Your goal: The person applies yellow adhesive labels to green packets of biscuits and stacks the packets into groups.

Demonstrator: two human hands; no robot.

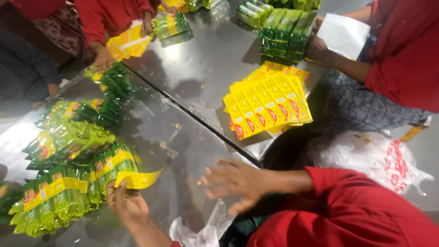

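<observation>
My left hand (125, 201) lies near the table's front edge with its fingers on the end of a yellow paper band (137, 179) that wraps a bundle of green packets (107, 171). My right hand (233, 180) hovers blurred over the steel table (183, 137), fingers spread and holding nothing, just above a clear plastic bag (215, 224). Its red sleeve (347, 206) runs off to the right.
More banded green bundles (55, 196) pile at the left. A fan of yellow flat bands (267, 105) lies at the right edge. Stacked green packets (286, 32) stand at the back. Two other people in red work at the far side and right; a white printed bag (375, 155) sits below.
</observation>
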